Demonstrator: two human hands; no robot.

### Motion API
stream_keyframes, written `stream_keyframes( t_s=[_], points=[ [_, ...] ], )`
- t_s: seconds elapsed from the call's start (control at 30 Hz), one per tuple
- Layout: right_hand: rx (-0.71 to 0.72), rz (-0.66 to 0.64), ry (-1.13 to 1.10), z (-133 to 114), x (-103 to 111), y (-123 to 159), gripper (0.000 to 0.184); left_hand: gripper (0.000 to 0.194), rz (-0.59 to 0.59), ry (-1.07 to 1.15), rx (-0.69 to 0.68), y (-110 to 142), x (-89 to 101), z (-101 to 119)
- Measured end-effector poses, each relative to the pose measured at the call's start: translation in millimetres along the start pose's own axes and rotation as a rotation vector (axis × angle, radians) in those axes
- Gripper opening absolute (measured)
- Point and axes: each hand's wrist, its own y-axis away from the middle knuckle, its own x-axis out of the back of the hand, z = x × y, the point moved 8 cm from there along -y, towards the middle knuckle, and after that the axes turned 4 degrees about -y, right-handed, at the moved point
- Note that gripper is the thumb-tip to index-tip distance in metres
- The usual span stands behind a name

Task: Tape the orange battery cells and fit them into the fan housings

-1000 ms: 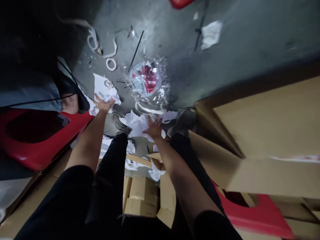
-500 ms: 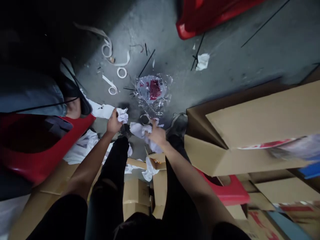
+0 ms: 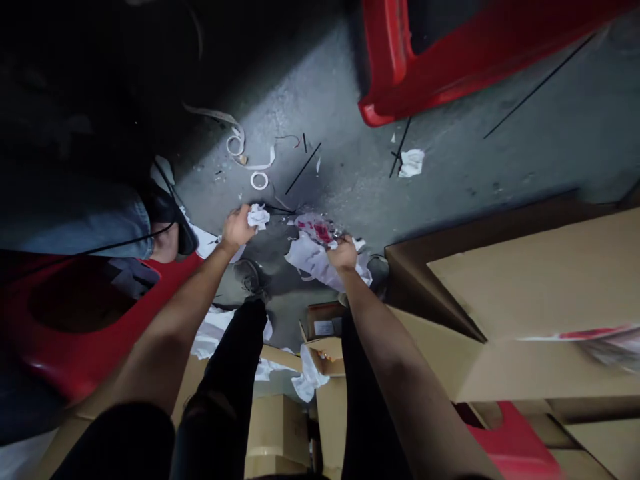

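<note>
My left hand (image 3: 236,227) is closed round a crumpled wad of white paper (image 3: 259,217), held low over the grey floor (image 3: 350,180). My right hand (image 3: 342,253) is closed on a bunch of white paper (image 3: 313,259) together with the clear plastic wrapper with red print (image 3: 316,229). Both arms reach down past my black trouser legs and shoes. More crumpled white paper (image 3: 215,327) lies on the floor by my left leg.
A large open cardboard box (image 3: 525,300) stands at right. Small cardboard boxes (image 3: 320,353) sit between my legs. Red plastic stools stand at top (image 3: 450,53) and left (image 3: 65,313). Another person's jeans leg and shoe (image 3: 165,213) are at left. Tape strips, black sticks and a paper scrap (image 3: 411,162) litter the floor.
Both hands went from flat on the paper to closed on wads. The right hand has gathered up the plastic wrapper, which lay loose on the floor before. The view has shifted downward.
</note>
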Motion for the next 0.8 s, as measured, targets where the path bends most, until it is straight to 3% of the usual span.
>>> stream_keyframes(
  t_s=[0.07, 0.13, 0.17, 0.23, 0.3, 0.37, 0.47, 0.57, 0.67, 0.73, 0.8],
  points=[
    [0.029, -0.038, -0.02, 13, 3, 11, 0.025, 0.091, 0.113, -0.012, -0.049, -21, 43.3, 10],
    [0.022, -0.065, -0.029, 26, 7, 16, 0.032, 0.12, 0.188, -0.066, -0.096, -59, 81.4, 22],
    [0.011, -0.074, -0.032, 32, 10, 17, 0.039, 0.127, 0.167, -0.105, -0.102, -79, 91.5, 26],
    [-0.021, -0.077, -0.035, 42, 22, 15, 0.064, 0.125, 0.07, -0.169, -0.099, -112, 94.2, 31],
    [-0.031, -0.025, -0.045, 45, 48, 5, 0.089, 0.103, 0.006, -0.191, -0.138, -125, 81.2, 37],
    [0.03, 0.1, -0.061, 39, 91, -15, 0.101, 0.073, -0.026, -0.162, -0.196, -115, 59.5, 42],
    [0.122, 0.288, -0.069, 18, 169, -56, 0.105, 0.051, -0.147, -0.109, -0.205, -64, 19.0, 41],
    [-0.026, 0.329, -0.113, 8, 221, -104, 0.103, 0.054, -0.176, -0.099, -0.116, -8, -18.0, 39],
    [-0.082, 0.301, -0.162, -4, 220, -141, 0.09, 0.06, -0.096, -0.076, 0.041, 11, -56.1, 36],
    [-0.08, 0.27, -0.14, -7, 190, -144, 0.068, 0.06, -0.03, -0.044, 0.151, 10, -77.1, 34],
    [-0.061, 0.218, -0.119, -4, 143, -123, 0.043, 0.055, 0.003, 0.008, 0.228, 11, -92.3, 36]
  ],
)
